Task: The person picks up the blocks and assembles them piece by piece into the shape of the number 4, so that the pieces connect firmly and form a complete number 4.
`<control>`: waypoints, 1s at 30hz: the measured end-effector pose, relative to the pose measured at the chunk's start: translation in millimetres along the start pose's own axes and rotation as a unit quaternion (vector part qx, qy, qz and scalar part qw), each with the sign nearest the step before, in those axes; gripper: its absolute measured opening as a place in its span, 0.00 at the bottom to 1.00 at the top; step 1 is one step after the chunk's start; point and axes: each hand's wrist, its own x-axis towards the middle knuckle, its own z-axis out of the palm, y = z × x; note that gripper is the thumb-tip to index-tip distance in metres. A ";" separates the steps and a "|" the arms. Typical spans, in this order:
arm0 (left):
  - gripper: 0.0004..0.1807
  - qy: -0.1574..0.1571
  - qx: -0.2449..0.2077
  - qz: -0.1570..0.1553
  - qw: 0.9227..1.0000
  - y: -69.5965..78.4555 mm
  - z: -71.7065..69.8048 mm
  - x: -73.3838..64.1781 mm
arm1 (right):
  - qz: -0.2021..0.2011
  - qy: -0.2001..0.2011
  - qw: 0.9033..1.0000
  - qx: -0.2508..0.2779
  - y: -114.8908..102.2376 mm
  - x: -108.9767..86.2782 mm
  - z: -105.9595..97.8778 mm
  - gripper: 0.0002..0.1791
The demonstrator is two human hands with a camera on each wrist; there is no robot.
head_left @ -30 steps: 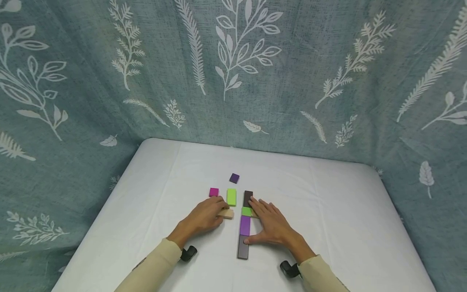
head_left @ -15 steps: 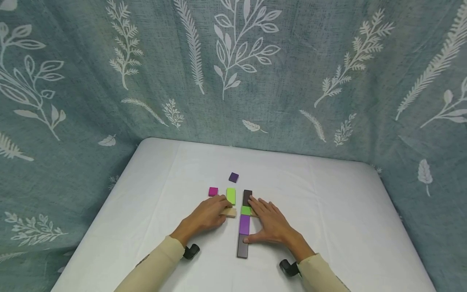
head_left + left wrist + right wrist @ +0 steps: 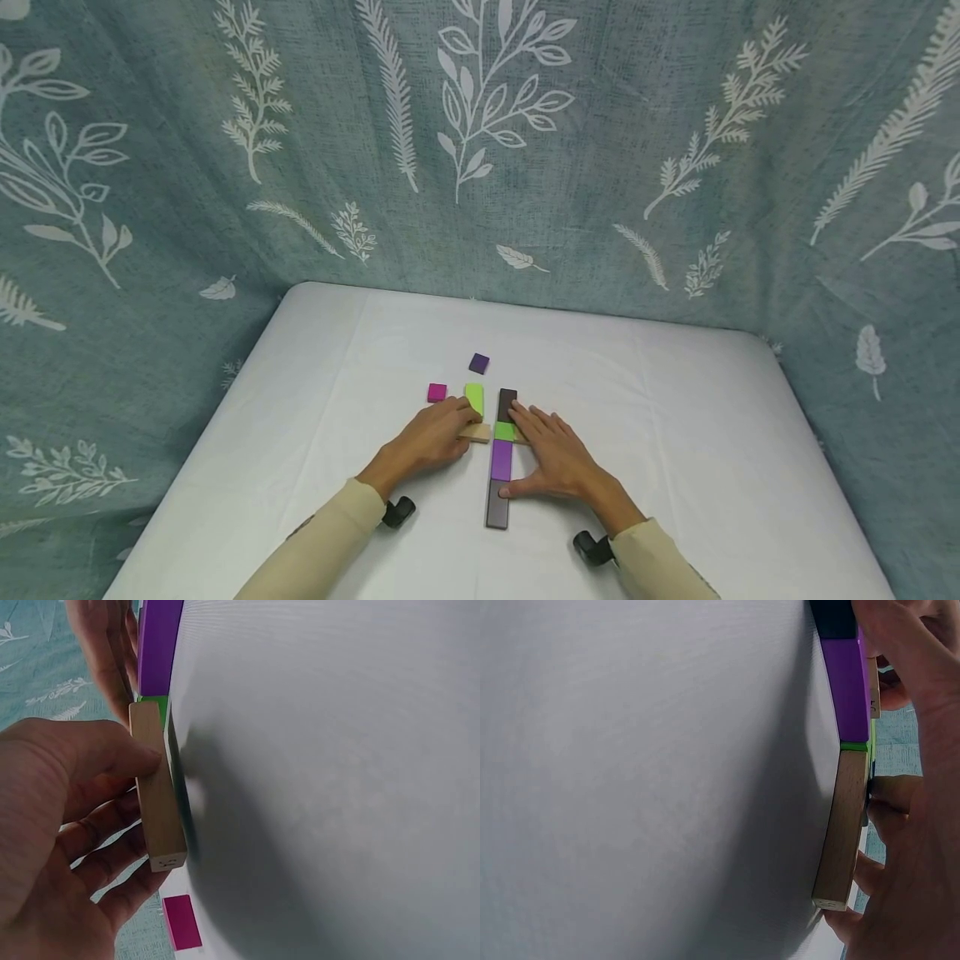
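Observation:
In the head view, several blocks stand end to end in a column: a dark block [image 3: 507, 403], a green block [image 3: 504, 431], a purple block [image 3: 502, 460] and a grey block [image 3: 497, 507]. My left hand [image 3: 429, 437] pinches a plain wooden block [image 3: 157, 795] between thumb and fingers, its end close to the green block's left side. On the other side, a second wooden block [image 3: 842, 832] reaches out from the green block, partly under my right hand [image 3: 561, 462]. That hand's fingers are spread, fingertips at the dark block and thumb on the grey one.
Beyond my left hand lie a lime block [image 3: 473, 395], a magenta block [image 3: 437, 392] and, farther back, a dark purple block [image 3: 479, 363]. White cloth covers the table [image 3: 660, 417]. A patterned blue-green curtain [image 3: 420, 242] surrounds its back and sides.
My left hand has slid the wooden block rightward, closing most of the gap to the green block. My right hand stays in the same place on the column.

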 end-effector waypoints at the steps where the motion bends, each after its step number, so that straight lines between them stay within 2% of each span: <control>1: 0.18 -0.001 0.000 0.001 1.000 0.0 0.6 0.8 | 0.000 0.000 1.000 -0.001 0.1 0.2 0.1 0.72; 15: 0.17 0.026 0.010 0.015 1.000 1.4 3.9 6.2 | 0.000 0.002 1.000 -0.005 2.6 -0.2 2.5 0.73; 22: 0.17 0.019 0.018 0.008 1.000 1.2 6.4 8.2 | 0.000 0.001 1.000 -0.005 3.4 -0.7 4.2 0.73; 30: 0.16 0.015 0.024 0.016 0.999 2.3 6.1 9.5 | 0.000 0.002 1.000 -0.001 2.3 -1.1 1.9 0.73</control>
